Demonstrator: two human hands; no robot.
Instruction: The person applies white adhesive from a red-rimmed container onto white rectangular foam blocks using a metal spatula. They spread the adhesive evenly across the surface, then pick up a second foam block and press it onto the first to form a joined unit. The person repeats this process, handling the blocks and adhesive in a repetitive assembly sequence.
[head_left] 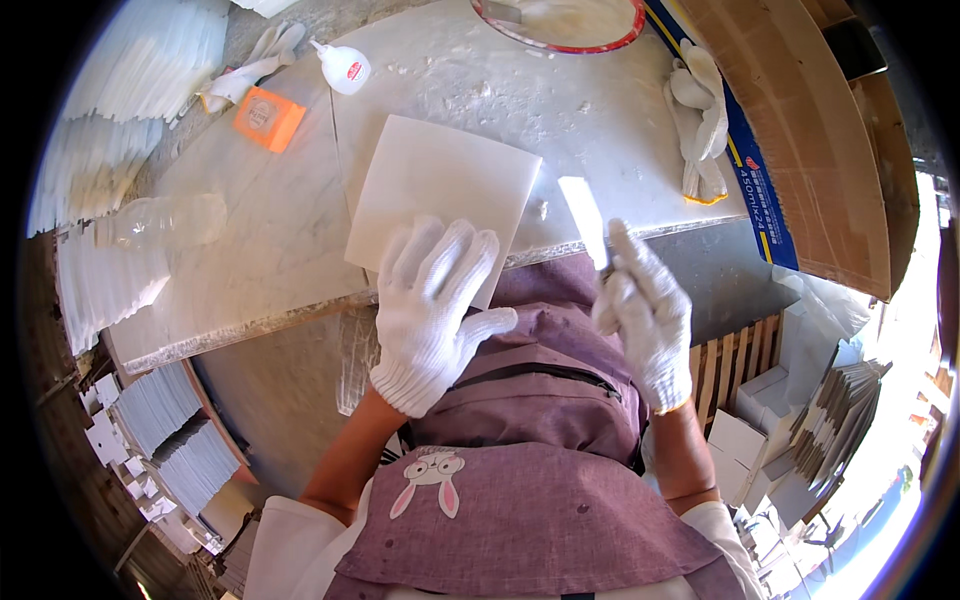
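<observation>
Smooth white square panel (450, 170) lying flat on the dusty table (260, 220), one corner overhanging the near edge; it is probably stiff, fairly light, slippery and chip-prone, best gripped by that overhang. The left hand (435, 295), in ribbed white knit, lies over its near part, fingers slightly apart; the right hand (645, 315) has its fingers clamped on a flat, straight-ended blade (583, 218)
</observation>
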